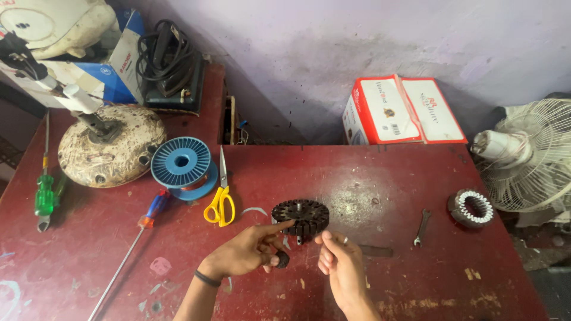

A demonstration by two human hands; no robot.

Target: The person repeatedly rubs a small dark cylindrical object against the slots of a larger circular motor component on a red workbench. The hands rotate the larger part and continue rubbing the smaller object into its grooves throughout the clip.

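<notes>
Stator core [301, 216]: heavy, rigid, slotted. Your left hand [247, 252] touches its rim, pinching a black piece [282, 259]; right hand [340, 264] half-open, empty. Grip the rim.

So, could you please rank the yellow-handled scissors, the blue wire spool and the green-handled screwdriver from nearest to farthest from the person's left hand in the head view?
From the left hand:
1. Yellow-handled scissors, just up and to its left on the red table.
2. Blue wire spool, farther back and left, beside the scissors' blades.
3. Green-handled screwdriver, at the table's far left edge.
</notes>
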